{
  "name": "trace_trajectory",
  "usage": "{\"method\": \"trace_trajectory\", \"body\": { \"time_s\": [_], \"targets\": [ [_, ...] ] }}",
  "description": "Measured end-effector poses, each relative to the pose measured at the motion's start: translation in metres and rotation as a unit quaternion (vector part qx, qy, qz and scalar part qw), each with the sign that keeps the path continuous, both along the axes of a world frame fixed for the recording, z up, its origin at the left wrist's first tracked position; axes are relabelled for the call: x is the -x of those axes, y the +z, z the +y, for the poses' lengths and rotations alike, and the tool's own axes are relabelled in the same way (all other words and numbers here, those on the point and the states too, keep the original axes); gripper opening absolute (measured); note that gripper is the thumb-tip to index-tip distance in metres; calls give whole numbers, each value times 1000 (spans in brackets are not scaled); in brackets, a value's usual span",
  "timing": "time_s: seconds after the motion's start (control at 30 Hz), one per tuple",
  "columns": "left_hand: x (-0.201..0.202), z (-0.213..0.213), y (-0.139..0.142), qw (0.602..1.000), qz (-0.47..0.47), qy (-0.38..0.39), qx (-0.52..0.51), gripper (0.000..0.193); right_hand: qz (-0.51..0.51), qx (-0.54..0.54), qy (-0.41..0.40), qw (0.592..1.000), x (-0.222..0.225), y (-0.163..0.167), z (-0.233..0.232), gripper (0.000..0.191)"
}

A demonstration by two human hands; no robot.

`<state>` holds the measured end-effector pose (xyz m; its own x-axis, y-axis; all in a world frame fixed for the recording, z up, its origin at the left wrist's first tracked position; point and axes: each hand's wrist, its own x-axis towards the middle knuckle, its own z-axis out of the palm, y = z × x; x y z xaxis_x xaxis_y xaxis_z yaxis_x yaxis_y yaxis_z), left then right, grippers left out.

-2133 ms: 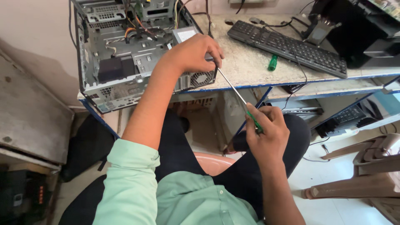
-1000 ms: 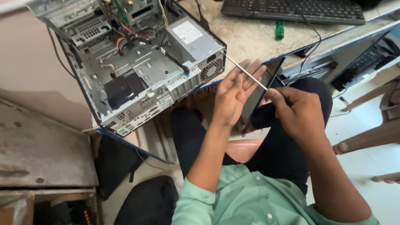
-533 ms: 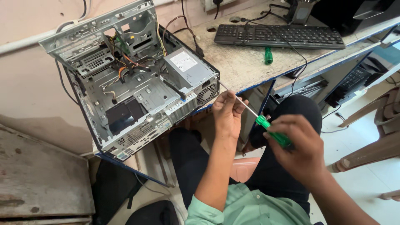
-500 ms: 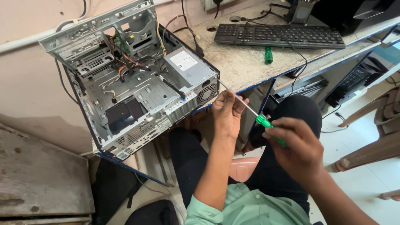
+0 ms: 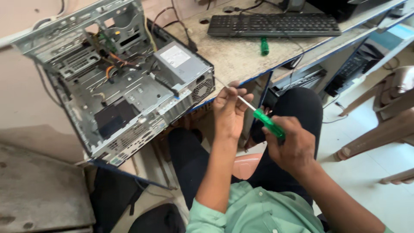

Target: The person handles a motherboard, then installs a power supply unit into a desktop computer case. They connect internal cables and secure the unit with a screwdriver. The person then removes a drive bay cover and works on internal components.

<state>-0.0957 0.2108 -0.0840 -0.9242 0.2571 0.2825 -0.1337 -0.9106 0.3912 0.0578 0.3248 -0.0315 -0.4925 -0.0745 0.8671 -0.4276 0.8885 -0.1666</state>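
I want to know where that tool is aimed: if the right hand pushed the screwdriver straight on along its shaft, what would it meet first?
Probably the power supply at the open computer case's near corner.

Soft daylight falls evenly over my bench [image 5: 241, 56], brightest on the pale floor [image 5: 371, 181] at lower right. Shadows gather under the bench. Slight motion blur; lines bow toward the frame edges.

The left hand [image 5: 230, 110] is now pinching the screwdriver [image 5: 258, 115] shaft; its tip is pointing toward 10 o'clock at the computer case [image 5: 125, 82], no longer inside it.
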Motion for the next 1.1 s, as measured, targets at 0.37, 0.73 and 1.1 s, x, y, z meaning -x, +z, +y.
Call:
{"method": "trace_trajectory", "body": {
  "time_s": [0.37, 0.73, 1.1],
  "targets": [
    [3, -6, -1, 999, 6, -11, 34, 23, 14, -1, -16, 1000, 6, 3, 4, 35],
    [-17, -31, 8, 982, 72, -64, 160, 37, 89, 376, 118, 915, 56, -5, 95, 37],
    [-17, -50, -56, 957, 15, -26, 289, 30, -241, 110, -158, 951, 231, 42, 167, 25]
  ]
}}
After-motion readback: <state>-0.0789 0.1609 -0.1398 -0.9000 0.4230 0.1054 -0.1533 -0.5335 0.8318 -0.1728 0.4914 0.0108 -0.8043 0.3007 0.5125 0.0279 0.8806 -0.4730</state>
